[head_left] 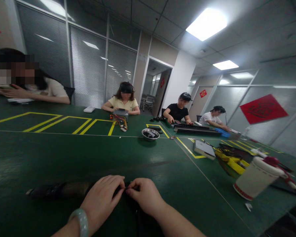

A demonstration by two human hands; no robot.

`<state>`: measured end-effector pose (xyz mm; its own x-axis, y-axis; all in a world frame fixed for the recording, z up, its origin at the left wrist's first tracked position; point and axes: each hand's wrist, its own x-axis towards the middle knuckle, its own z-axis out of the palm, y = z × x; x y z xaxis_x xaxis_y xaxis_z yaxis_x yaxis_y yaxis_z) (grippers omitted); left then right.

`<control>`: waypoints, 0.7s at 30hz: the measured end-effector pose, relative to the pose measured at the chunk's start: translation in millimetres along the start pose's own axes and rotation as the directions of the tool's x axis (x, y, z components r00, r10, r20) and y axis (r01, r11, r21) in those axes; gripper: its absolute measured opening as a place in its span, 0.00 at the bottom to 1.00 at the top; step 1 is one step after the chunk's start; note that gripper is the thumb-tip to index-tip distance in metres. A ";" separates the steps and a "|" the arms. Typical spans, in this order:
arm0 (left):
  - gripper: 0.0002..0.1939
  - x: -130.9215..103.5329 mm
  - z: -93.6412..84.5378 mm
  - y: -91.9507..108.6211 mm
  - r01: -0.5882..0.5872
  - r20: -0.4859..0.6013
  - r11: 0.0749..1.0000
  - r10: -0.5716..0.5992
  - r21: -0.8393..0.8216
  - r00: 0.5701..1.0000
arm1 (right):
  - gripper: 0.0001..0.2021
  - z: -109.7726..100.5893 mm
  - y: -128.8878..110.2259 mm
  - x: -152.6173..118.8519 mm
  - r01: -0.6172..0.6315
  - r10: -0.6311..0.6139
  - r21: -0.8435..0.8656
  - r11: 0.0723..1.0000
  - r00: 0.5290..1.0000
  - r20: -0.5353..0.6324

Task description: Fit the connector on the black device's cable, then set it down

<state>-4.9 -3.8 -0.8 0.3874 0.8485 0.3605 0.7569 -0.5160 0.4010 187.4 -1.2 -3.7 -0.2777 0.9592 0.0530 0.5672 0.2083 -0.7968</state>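
My left hand (103, 194), with a pale green bangle at the wrist, is closed in a pinch near the front of the green table (101, 154). Facing it, my right hand (145, 196) pinches too, its fingertips almost touching those of the left. Something small and dark is between the fingertips, too hidden to name. A long, dark, rolled-looking object (61, 190) with a pale tip lies flat to the left, and its right end disappears behind my left hand. Below my hands, a dark shape on the table is too dim to make out.
A metal bowl (150, 134) of dark pieces stands ahead. To the right are a flat grey box (204, 149), yellow trays (236, 164) and a white cup-like container (258, 179). Several people sit across the table, one behind a power supply (120, 116) with loose cables.
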 end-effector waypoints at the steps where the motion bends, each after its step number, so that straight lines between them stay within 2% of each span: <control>1: 0.06 0.1 0.0 0.0 -0.005 -0.003 1.000 0.005 0.001 1.000 | 0.06 -0.4 -0.9 -0.2 -0.004 0.004 -0.001 1.000 1.000 0.003; 12: 0.06 -0.1 -1.3 3.1 -0.011 -0.013 1.000 0.012 0.013 1.000 | 0.06 -1.5 0.1 -0.5 0.019 -0.019 -0.015 1.000 1.000 -0.004; 21: 0.05 1.0 -0.4 -0.8 -0.029 0.038 0.999 0.028 0.029 0.999 | 0.06 -2.0 -1.4 -1.1 0.039 -0.039 0.001 0.999 0.999 0.009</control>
<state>-5.3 -2.5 -0.4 0.4279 0.8378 0.3392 0.7605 -0.5365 0.3657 188.5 -2.2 -1.4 -0.3069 0.9485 0.0788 0.5549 0.2456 -0.7948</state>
